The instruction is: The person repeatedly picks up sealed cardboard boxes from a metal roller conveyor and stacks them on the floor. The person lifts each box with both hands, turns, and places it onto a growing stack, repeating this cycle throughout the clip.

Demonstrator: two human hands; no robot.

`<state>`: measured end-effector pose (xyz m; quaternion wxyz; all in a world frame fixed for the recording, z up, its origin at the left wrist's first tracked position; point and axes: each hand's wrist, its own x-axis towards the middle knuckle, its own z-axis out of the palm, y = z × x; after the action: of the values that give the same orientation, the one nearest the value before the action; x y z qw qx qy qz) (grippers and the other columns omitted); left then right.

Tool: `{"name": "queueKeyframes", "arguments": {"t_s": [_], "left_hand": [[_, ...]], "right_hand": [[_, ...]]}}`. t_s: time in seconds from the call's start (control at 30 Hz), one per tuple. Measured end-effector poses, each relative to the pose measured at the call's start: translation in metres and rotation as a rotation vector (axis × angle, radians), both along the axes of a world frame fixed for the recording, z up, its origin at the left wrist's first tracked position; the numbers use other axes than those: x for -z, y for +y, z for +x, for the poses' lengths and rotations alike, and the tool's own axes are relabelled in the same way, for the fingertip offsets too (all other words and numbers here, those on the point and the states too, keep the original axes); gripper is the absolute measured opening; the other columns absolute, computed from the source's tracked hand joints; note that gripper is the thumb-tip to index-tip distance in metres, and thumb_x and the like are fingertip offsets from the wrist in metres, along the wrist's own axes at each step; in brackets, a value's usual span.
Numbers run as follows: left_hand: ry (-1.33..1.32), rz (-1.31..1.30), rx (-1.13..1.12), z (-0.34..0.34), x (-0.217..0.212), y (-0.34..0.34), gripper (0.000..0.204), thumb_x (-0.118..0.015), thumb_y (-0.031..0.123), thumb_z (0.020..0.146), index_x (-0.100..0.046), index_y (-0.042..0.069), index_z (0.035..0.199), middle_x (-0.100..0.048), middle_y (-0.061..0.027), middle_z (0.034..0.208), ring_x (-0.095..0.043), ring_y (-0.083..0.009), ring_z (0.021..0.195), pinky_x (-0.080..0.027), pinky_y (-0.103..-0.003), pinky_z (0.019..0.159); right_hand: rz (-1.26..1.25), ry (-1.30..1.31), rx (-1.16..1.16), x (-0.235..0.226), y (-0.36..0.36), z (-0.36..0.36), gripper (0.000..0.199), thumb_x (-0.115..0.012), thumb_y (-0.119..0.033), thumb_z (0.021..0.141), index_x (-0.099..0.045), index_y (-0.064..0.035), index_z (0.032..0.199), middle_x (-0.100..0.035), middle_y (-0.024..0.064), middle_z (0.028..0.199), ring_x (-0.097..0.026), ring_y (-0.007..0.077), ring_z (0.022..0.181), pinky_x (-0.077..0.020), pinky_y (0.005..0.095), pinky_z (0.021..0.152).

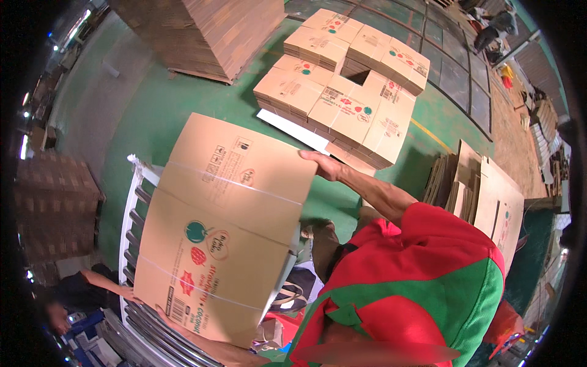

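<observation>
A strapped bundle of flattened cardboard cartons [226, 196], brown with red and green fruit prints, fills the middle of the view. It lies tilted over a roller conveyor [136, 214] with a white frame. My right hand [323, 165] grips the bundle's far right corner, thumb on top and fingers out of sight underneath. At the near left edge my left hand [168, 318] holds the bundle, its fingers partly hidden. Close beside it, a co-worker's hand [127, 294] reaches to the same edge from the left.
Ahead, stacked carton bundles [342, 92] stand on the green floor around a gap, with a white sheet [293, 130] beneath them. A tall cardboard stack [202, 37] rises behind. More flat cardboard [492, 202] leans at my right, and another stack [58, 202] stands far left.
</observation>
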<state>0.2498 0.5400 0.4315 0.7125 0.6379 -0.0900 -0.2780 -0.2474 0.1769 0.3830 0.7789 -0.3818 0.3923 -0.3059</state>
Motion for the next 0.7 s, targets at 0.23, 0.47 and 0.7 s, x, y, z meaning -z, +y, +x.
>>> {"name": "queueKeyframes", "arguments": {"t_s": [0.23,0.47,0.7], "left_hand": [[-0.007,-0.006,0.006,-0.093,-0.009,-0.004,0.076,-0.047,0.060,0.094,-0.044,0.003,0.145,-0.049,-0.0141,0.143,-0.046,-0.0314,0.129,-0.034,-0.046,0.110],[-0.012,-0.042,0.108,-0.201,-0.047,-0.072,0.078,-0.049,0.062,0.093,-0.045,0.003,0.144,-0.050,-0.0144,0.142,-0.047,-0.0317,0.127,-0.034,-0.047,0.109],[0.036,-0.069,0.222,-0.321,-0.096,-0.183,0.080,-0.050,0.065,0.091,-0.047,0.003,0.142,-0.051,-0.0147,0.140,-0.048,-0.0321,0.126,-0.035,-0.047,0.109]], "right_hand": [[-0.152,-0.149,0.197,-0.064,0.013,-0.115,0.068,-0.066,-0.050,0.087,-0.056,0.0003,0.132,-0.063,0.0151,0.126,-0.058,0.0249,0.116,-0.0453,0.0404,0.102],[-0.565,-0.576,0.642,-0.184,-0.011,-0.250,0.086,-0.062,-0.062,0.086,-0.042,-0.0026,0.145,-0.052,0.0181,0.140,-0.050,0.0272,0.128,-0.0438,0.0421,0.105],[-0.159,-0.722,0.823,-0.151,-0.004,-0.400,0.083,-0.055,-0.067,0.089,-0.044,-0.0046,0.143,-0.052,0.0163,0.140,-0.051,0.0283,0.128,-0.0436,0.0435,0.107]]}}
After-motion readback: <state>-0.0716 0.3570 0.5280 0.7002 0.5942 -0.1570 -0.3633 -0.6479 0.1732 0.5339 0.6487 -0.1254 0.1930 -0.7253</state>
